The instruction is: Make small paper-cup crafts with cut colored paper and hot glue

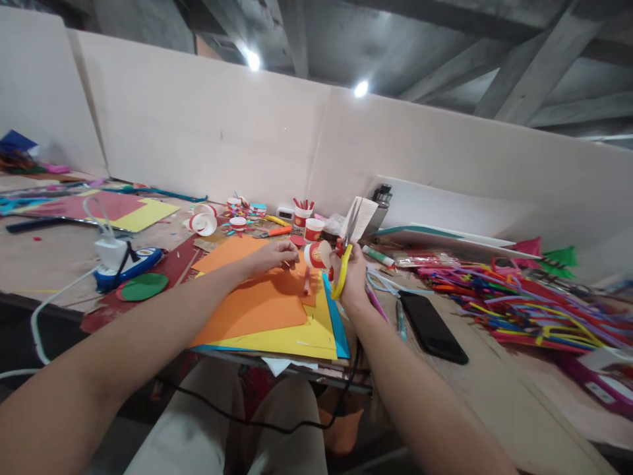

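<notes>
My right hand (352, 277) is closed on a pair of scissors (341, 274) with yellow handles, the metal blades pointing up. A red and white paper cup (315, 254) lies tilted on its side against the fingers of that hand; whether they also grip it is hard to see. To the left, my left hand (277, 256) hovers over orange paper (257, 300) with its fingers loosely bent and nothing visible in them. A small red and white strip (306, 280) is just below the cup. Yellow paper (281, 342) and blue paper (338, 323) lie under the orange sheets.
Several red and white cups stand behind, one filled with red sticks (303, 210). An orange cutter (275, 232) lies near them. On the right are a black phone (435, 326) and a heap of pipe cleaners (534, 303). A blue and white power strip (128, 267) sits left.
</notes>
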Available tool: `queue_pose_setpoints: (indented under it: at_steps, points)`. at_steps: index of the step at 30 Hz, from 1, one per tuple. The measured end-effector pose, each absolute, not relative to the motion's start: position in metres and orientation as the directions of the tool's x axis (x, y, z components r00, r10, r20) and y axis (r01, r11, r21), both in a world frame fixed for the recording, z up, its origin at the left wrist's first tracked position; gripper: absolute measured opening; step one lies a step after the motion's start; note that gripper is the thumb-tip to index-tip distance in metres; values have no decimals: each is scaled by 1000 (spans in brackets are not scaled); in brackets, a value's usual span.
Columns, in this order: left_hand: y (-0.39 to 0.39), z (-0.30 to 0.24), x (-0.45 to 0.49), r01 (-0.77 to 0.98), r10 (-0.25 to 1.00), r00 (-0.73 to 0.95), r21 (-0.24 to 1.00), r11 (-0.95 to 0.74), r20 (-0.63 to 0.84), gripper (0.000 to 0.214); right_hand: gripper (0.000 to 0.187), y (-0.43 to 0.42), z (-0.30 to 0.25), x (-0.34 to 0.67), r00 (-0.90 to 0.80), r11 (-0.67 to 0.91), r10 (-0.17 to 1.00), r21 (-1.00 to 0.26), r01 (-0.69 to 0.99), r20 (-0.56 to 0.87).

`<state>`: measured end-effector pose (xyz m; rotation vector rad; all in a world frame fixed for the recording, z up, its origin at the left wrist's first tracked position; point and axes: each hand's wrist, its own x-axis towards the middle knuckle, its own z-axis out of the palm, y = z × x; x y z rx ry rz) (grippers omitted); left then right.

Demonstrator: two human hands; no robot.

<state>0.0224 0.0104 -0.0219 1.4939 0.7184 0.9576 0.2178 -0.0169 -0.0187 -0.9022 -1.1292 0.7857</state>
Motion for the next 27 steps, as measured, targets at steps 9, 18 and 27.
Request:
queue_pose_setpoints:
  at_steps: [9,18,27]
  points:
    - [4,-27,30,-247,695,711,963,108,104,40,37,-22,-21,207,141,434,893,-901,-24,426]
    - [4,-24,28,-273,627,772,944,187,99,36,38,-19,-25,209,146,495,857,-868,24,493]
    - [25,-14,16,-517,918,383,847,123,101,28,32,-22,-19,207,148,498,855,-867,28,496]
